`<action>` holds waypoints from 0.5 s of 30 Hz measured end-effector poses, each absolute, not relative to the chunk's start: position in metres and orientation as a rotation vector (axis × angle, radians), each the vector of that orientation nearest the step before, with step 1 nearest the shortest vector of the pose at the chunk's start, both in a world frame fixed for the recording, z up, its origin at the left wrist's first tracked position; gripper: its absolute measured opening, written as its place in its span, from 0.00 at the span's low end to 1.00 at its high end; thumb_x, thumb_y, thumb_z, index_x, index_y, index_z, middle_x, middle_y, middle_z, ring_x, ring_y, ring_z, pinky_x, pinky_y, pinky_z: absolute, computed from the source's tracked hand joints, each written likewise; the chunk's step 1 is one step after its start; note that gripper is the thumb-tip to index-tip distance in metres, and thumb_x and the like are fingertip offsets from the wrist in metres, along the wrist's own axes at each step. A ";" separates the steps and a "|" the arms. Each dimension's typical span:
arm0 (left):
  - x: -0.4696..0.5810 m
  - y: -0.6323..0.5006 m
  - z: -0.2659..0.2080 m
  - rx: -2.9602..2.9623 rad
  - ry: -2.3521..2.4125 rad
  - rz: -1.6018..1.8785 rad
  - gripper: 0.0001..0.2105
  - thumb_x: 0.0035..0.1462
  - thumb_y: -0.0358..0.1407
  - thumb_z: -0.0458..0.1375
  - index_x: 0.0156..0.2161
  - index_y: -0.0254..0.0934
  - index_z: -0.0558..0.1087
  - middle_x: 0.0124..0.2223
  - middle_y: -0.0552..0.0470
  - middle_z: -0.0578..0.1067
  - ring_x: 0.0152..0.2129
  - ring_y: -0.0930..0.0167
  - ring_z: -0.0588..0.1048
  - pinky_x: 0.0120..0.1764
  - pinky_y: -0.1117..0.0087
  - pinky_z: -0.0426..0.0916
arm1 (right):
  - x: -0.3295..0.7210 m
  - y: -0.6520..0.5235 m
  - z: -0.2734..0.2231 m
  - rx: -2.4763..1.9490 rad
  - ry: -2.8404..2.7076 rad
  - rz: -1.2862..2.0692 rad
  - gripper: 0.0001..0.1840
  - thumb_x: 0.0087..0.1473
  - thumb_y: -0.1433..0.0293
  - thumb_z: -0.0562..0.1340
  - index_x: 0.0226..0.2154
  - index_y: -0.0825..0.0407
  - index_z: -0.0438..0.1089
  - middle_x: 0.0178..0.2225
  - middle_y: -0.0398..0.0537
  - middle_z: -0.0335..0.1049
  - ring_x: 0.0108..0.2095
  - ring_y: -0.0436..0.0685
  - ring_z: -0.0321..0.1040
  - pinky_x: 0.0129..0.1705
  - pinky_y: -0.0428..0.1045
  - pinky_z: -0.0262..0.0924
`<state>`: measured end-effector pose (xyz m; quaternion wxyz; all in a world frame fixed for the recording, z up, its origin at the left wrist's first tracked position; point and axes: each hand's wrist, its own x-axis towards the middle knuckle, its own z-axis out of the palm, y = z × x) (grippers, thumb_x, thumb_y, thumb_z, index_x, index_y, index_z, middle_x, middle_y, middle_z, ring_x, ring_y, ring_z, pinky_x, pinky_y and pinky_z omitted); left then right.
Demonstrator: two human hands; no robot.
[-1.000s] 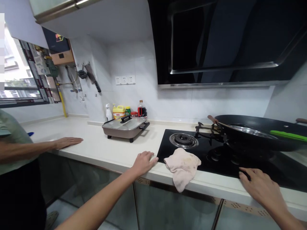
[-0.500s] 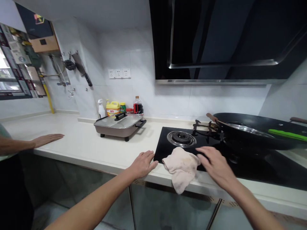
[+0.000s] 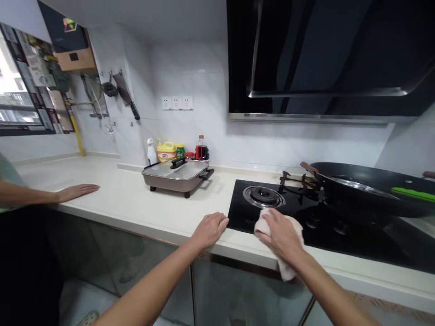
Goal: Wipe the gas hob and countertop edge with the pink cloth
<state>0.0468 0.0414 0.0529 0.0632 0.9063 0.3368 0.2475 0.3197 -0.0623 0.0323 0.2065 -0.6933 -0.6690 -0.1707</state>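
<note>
At the front edge of the black glass gas stove (image 3: 326, 242), my right hand (image 3: 280, 231) is closed on a pale pink cloth (image 3: 295, 224). The cloth is bunched under my fingers, and one end hangs over the counter's edge. My left hand (image 3: 210, 228) lies palm down on the white counter (image 3: 136, 208), just left of the stove, and holds nothing. Behind the cloth is a bare round burner (image 3: 264, 196). Part of the cloth is hidden by my right hand.
A large black wok (image 3: 370, 199) with a green-handled utensil (image 3: 413, 194) occupies the stove's right side. An electric pan (image 3: 176, 176) with a glass lid stands on the counter before several bottles. At far left rests another person's hand (image 3: 78, 192). The range hood (image 3: 322, 59) hangs overhead.
My right hand has come down onto the cloth and taken hold of it; the cloth is now bunched and shifted right. My left hand stays on the counter. The view has shifted slightly.
</note>
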 end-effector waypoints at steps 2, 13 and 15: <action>0.048 0.039 0.052 2.743 1.064 0.729 0.21 0.75 0.45 0.42 0.51 0.41 0.77 0.57 0.46 0.79 0.58 0.62 0.74 0.61 0.61 0.63 | 0.351 -0.071 0.030 -2.074 -1.751 -0.555 0.31 0.62 0.49 0.59 0.58 0.50 0.71 0.67 0.63 0.57 0.66 0.74 0.54 0.63 0.65 0.53; 0.051 0.039 0.053 2.682 1.069 0.730 0.23 0.75 0.45 0.41 0.50 0.41 0.78 0.54 0.47 0.81 0.56 0.63 0.75 0.61 0.60 0.64 | 0.336 -0.045 0.059 -2.351 -1.486 -0.478 0.27 0.65 0.52 0.53 0.53 0.52 0.75 0.48 0.66 0.68 0.47 0.72 0.65 0.48 0.62 0.57; 0.050 0.040 0.054 2.622 1.062 0.758 0.24 0.75 0.46 0.40 0.50 0.42 0.78 0.52 0.48 0.81 0.53 0.63 0.77 0.59 0.60 0.66 | 0.308 -0.023 0.065 -2.261 -1.536 -0.374 0.26 0.64 0.54 0.55 0.54 0.53 0.74 0.51 0.67 0.68 0.49 0.73 0.64 0.51 0.64 0.56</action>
